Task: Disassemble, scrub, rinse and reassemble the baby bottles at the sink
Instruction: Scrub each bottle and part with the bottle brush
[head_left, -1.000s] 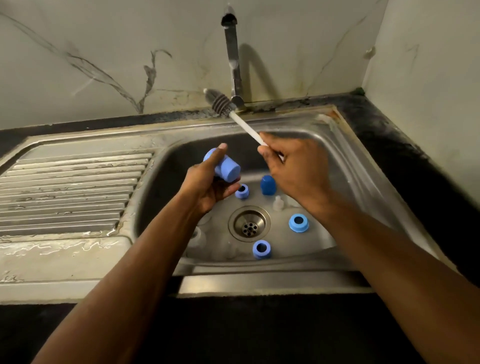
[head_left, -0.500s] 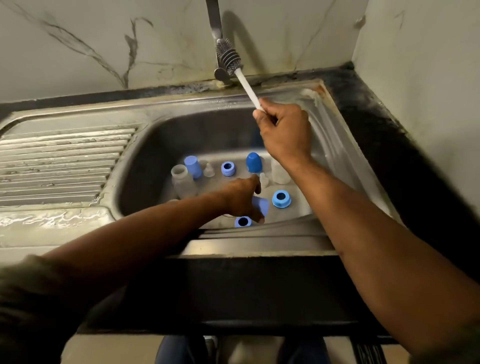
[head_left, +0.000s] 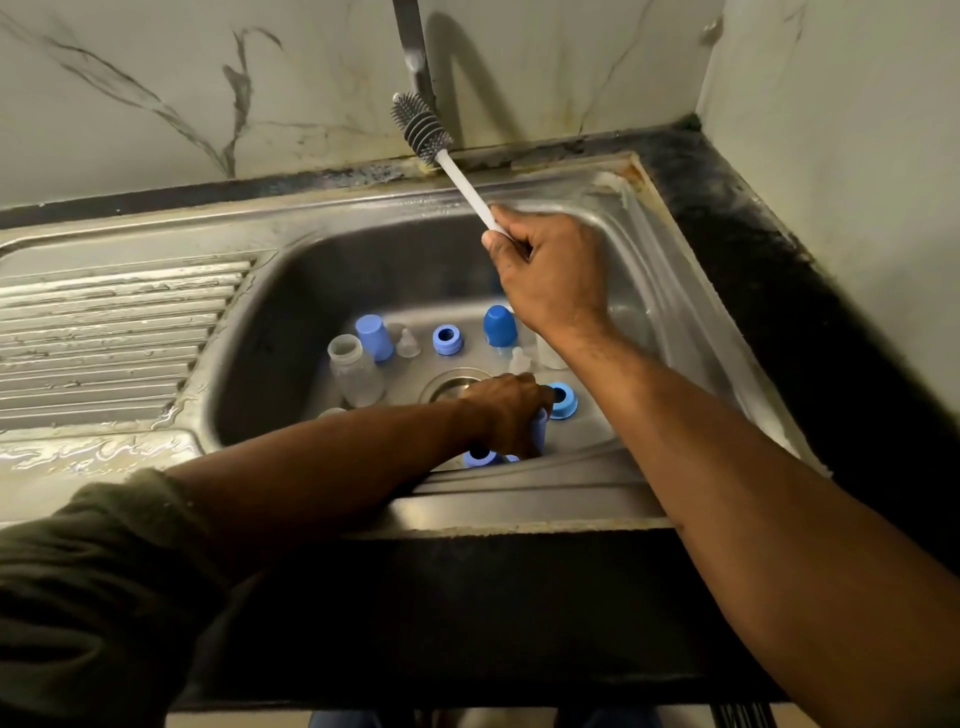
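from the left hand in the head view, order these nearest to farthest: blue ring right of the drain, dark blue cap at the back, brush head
1. blue ring, just right of the left hand
2. dark blue cap, behind it on the sink floor
3. brush head, raised up by the tap

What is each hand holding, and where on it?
Right hand grips the bottle brush by its white handle; left hand wraps a light-blue cap round its side.

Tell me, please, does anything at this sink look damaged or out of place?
Yes. The sink shows rust-coloured staining at its back right corner, and the seam along the wall behind it looks grimy. The bottle parts, such as the clear bottle and the dark blue cap, stand scattered in the basin, as expected during washing.
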